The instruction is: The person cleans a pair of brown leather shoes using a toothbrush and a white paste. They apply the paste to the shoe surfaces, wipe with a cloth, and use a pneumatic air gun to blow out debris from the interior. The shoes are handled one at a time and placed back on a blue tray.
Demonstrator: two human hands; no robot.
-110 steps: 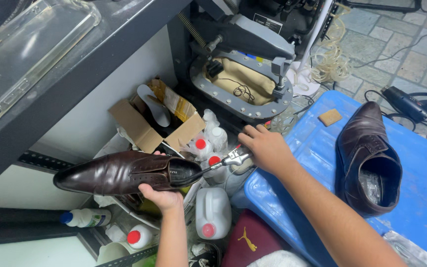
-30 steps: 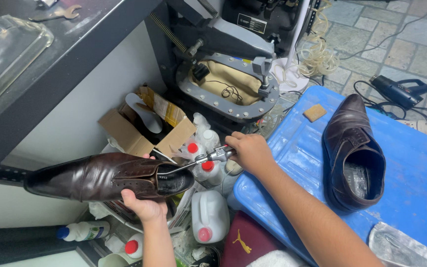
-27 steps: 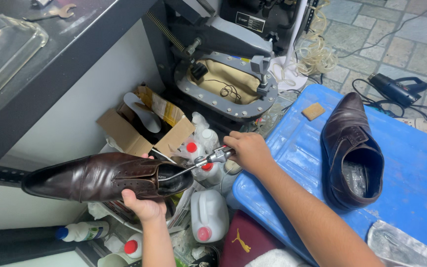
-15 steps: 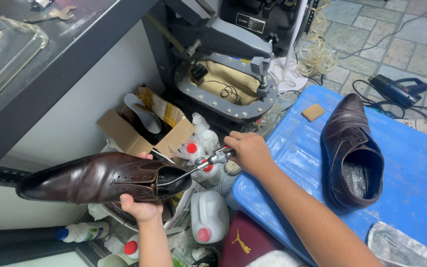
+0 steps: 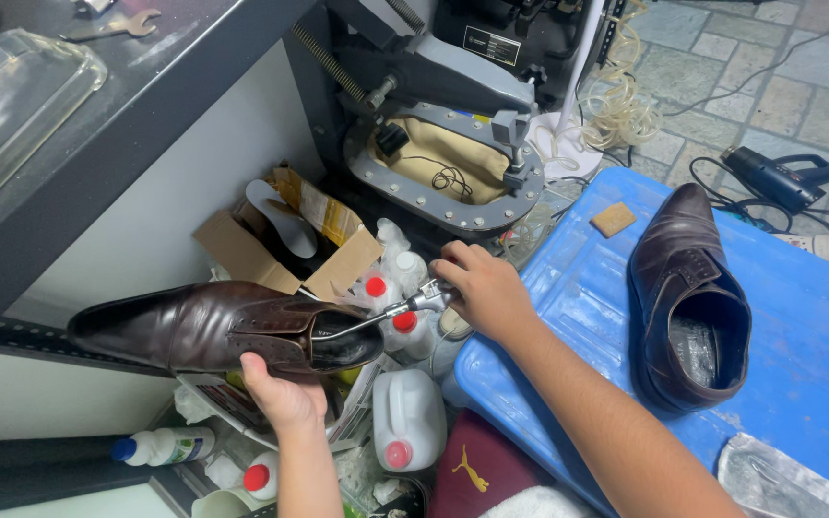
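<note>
Two hands work on one brown shoe (image 5: 213, 326). Left hand (image 5: 280, 393) grips it from below, fingers curled on its side. Right hand (image 5: 482, 288) clenches a metal rod (image 5: 376, 315) poking into the shoe's opening. Since a moment ago, the shoe has swung a bit right, closer to those fingers.

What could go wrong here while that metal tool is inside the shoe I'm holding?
The left hand grips the brown dress shoe only at its heel end, in mid-air; a hard push from the right hand on the metal tool might twist it loose. Dropped, it would land among the red-capped bottles and white jug below. The tool's rod could also scuff the shoe's lining.
</note>
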